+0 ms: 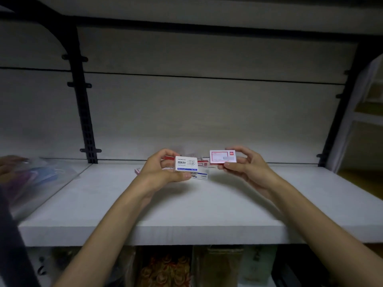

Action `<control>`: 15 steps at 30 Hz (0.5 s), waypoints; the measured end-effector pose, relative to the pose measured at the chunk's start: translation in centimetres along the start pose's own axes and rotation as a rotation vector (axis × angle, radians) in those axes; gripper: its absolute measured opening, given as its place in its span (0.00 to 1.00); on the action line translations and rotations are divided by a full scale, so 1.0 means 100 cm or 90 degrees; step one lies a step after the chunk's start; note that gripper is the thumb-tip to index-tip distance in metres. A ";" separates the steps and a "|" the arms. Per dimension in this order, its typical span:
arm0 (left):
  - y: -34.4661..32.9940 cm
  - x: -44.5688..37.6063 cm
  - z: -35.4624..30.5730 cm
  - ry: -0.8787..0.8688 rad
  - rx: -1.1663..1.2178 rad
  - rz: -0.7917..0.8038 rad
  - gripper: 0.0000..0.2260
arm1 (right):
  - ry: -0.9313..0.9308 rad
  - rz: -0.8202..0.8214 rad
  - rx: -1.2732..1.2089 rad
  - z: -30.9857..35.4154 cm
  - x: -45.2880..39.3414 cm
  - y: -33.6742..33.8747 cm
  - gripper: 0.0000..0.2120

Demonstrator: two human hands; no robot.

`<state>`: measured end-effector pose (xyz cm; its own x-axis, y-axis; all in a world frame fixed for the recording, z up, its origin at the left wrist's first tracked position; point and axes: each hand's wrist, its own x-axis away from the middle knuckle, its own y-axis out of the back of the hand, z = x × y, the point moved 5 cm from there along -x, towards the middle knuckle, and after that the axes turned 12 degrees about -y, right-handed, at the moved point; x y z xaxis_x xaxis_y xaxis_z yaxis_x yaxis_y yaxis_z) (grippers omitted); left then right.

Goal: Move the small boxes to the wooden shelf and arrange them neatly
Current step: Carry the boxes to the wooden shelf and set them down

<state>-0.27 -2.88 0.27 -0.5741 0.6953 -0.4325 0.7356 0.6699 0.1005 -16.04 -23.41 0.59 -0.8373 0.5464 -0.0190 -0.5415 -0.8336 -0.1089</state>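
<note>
— What are you holding right now?

— I am holding 2 small boxes above the wooden shelf (186, 204). My left hand (163, 168) is pinching a white box with a blue stripe (186, 163) between thumb below and fingers behind. My right hand (244, 164) is gripping a white box with red trim (222, 156) the same way, thumb along its near lower edge. The 2 hands are apart, each clamped on its own box, with a gap between the boxes.

— Which step is that?

— I am judging it as the placing step: both boxes are hovering over the far middle of the shelf, not yet set down. More small boxes (202, 175) are lying on the shelf just behind and below my hands, some red and white, 1 blue and white; how many I cannot tell, since my hands are hiding part of them.

— Which way are the boxes facing?

— Both printed faces are turning toward me, tipped up. Each long axis is running left to right, the red one nearly level, the blue one dipping slightly at its right end.

— And the next move?

— It is calling for lowering each box flat beside the ones already there, edges parallel to the shelf's back panel (207, 121), and letting go without knocking the loose pile. A clear plastic bag (41, 179) is sitting at the far left, well apart.
</note>
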 end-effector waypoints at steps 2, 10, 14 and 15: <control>-0.015 0.005 -0.001 -0.012 0.015 0.019 0.25 | 0.006 -0.009 0.015 0.000 0.024 0.005 0.20; -0.099 0.034 -0.016 -0.063 0.045 0.188 0.23 | -0.008 -0.116 0.034 -0.012 0.123 0.055 0.22; -0.158 0.049 -0.029 -0.091 0.062 0.232 0.21 | -0.017 -0.150 0.037 -0.008 0.174 0.091 0.21; -0.175 0.054 -0.031 -0.089 0.064 0.245 0.21 | -0.017 -0.157 0.037 -0.007 0.186 0.102 0.21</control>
<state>-17.33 -10.01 -0.99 -0.2015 0.8431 -0.4986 0.9222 0.3349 0.1936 -37.11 -21.65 -1.53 -0.6805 0.7322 0.0279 -0.7325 -0.6790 -0.0490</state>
